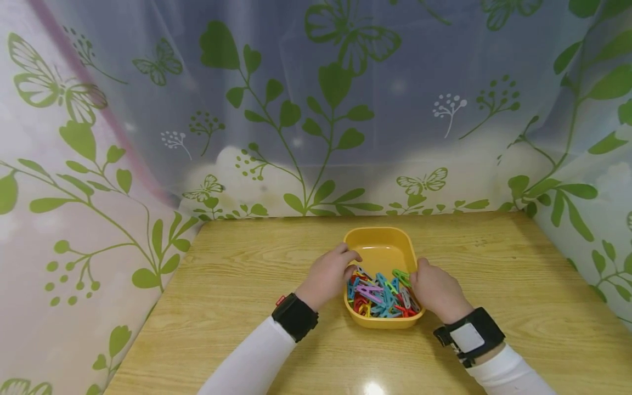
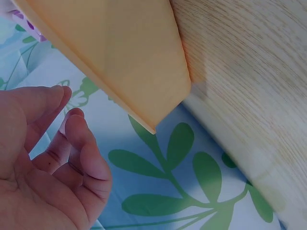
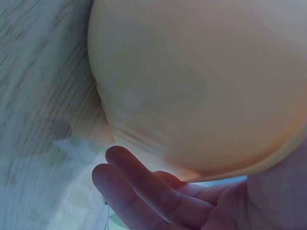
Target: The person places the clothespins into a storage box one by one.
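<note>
A yellow plastic tub (image 1: pixel 382 323) stands on the table with a pile of small colourful clothespins (image 1: pixel 387 300) in its near half. My left hand (image 1: pixel 328 274) reaches over the left rim, fingertips above the pile. From the left wrist, its fingers (image 2: pixel 86 148) look loosely bent with nothing between them, beside the tub wall (image 2: pixel 129 52). A bit of purple clothespin (image 2: pixel 29 26) shows past the rim. At the right side my right hand (image 1: pixel 439 288) grips the tub's rim, fingers (image 3: pixel 139 187) outside against the wall. A green clothespin (image 1: pixel 402 276) lies close to that hand.
The wooden table (image 1: pixel 247 274) extends to both sides of the tub. Behind it hangs a curtain (image 1: pixel 296 109) with green leaves and butterflies, and similar cloth (image 1: pixel 74 192) closes off the left side. Black bands (image 1: pixel 295 317) are strapped on both wrists.
</note>
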A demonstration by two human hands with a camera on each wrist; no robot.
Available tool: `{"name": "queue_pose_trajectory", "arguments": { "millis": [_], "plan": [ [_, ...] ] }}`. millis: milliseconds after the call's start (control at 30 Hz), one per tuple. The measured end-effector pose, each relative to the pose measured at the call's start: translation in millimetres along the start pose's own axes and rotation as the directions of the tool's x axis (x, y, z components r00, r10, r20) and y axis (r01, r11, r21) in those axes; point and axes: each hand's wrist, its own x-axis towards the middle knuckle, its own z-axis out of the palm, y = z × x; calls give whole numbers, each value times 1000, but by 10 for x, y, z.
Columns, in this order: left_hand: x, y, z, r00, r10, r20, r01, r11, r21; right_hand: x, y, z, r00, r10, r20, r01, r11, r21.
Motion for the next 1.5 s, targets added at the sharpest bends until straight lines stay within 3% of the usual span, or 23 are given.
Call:
{"name": "queue_pose_trajectory", "arguments": {
  "millis": [367,500,600,800,1000,1500],
  "plan": [
    [-84,-27,-6,995,-87,-58,82,993,-90,-3,-15,-13,1000,1,5,-1,1000,3],
    [-121,-22,-13,989,-123,-86,116,990,-85,-2,-16,-19,1000,9,13,-9,1000,7],
    [-147,-1,-16,981,-179,-78,173,982,-75,-2,-8,-15,1000,18,24,-19,1000,14],
    [-161,29,14,961,-276,1,275,957,-93,2,3,-20,999,28,36,-29,999,20],
    [-159,12,69,965,-259,43,262,960,-102,7,5,-19,999,24,38,-25,1000,18],
    [-198,-42,147,958,-285,43,288,949,-127,3,-7,-14,1000,10,16,-10,1000,1]
  ]
}}
